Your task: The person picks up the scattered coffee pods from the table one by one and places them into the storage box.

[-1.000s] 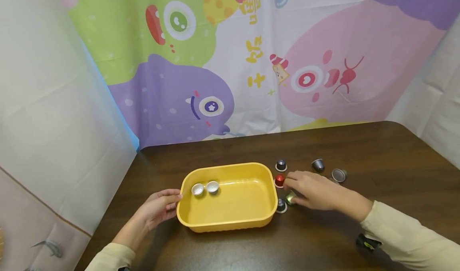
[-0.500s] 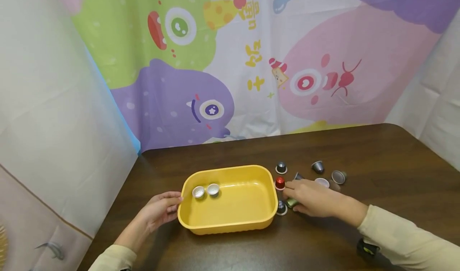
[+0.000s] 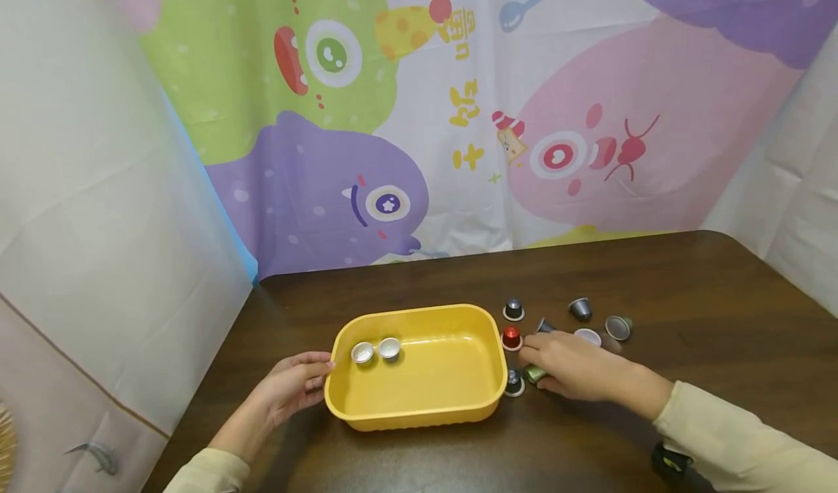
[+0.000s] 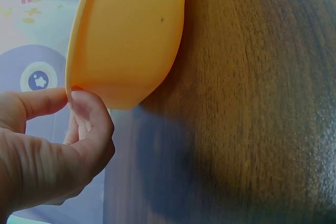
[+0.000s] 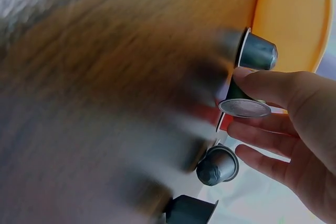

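Note:
A yellow plastic tub (image 3: 458,366) stands on the dark wooden table, with two silver capsules (image 3: 362,353) in its far left corner. My left hand (image 3: 291,385) pinches the tub's left rim (image 4: 71,85) between thumb and fingers. Just right of the tub, my right hand (image 3: 563,368) lies low over the table and pinches a green capsule (image 3: 533,374) on its side, its foil face (image 5: 244,107) showing. A red capsule (image 3: 511,337) stands at my fingertips. A dark capsule (image 3: 513,382) stands by my thumb, close to the tub wall.
More capsules are scattered behind my right hand: a grey one (image 3: 513,309), a tipped one (image 3: 580,308), one on its side (image 3: 617,327) and a foil-up one (image 3: 587,337). A cartoon cloth hangs behind the table. The table's left edge (image 3: 216,398) is near my left arm.
My right hand has drawn slightly back towards me, still on the green capsule, uncovering two capsules behind it. The left hand has stayed on the tub's rim.

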`<state>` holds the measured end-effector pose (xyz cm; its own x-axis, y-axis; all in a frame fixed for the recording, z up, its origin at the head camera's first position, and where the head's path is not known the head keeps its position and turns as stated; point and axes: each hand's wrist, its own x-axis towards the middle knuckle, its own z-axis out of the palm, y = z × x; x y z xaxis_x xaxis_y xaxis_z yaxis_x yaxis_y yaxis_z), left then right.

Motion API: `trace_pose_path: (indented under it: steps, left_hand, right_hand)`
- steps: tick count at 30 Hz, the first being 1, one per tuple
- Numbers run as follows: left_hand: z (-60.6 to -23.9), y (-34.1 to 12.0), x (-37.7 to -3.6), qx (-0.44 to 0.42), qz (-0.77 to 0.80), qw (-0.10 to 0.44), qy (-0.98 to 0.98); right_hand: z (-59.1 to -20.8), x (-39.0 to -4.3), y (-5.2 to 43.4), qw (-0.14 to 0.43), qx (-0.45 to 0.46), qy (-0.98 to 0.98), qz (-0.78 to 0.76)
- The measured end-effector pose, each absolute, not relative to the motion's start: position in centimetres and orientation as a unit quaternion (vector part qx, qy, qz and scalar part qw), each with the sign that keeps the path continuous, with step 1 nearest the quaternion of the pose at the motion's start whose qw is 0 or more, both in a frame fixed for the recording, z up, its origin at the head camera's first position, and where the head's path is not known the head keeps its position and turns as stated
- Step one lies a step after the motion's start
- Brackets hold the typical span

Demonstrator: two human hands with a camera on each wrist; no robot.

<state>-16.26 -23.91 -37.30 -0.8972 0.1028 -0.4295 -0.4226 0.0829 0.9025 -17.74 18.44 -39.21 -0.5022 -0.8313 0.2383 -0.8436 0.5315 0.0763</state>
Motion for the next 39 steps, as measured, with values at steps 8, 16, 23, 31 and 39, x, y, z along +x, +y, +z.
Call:
trace_pose_path:
  steps: [8, 16, 23, 31, 39]
  left_hand:
    - [-37.2, -23.9, -16.3, -0.113, 0.669, 0.196, 0.709]
    - [-37.3, -23.9, -16.3, -0.114, 0.670, 0.196, 0.707]
    - [-37.3, -24.0, -16.2, -0.114, 0.669, 0.197, 0.707]
    - [-37.3, -24.0, -16.2, -0.110, 0.672, 0.197, 0.706]
    - [-37.3, -24.0, -16.2, -0.114, 0.673, 0.193, 0.705]
  right_hand:
    - [-39.2, -17.9, 18.7, 0.138, 0.467, -0.873, 0.013]
    - [-38.9, -18.3, 19.0, 0.168, 0.447, -0.879, 0.007]
    - [-38.7, -18.7, 19.2, 0.203, 0.443, -0.873, 0.012]
    - [-38.1, -19.0, 19.1, 0.230, 0.446, -0.865, 0.029]
    - [-37.0, -19.2, 18.2, 0.231, 0.439, -0.867, 0.033]
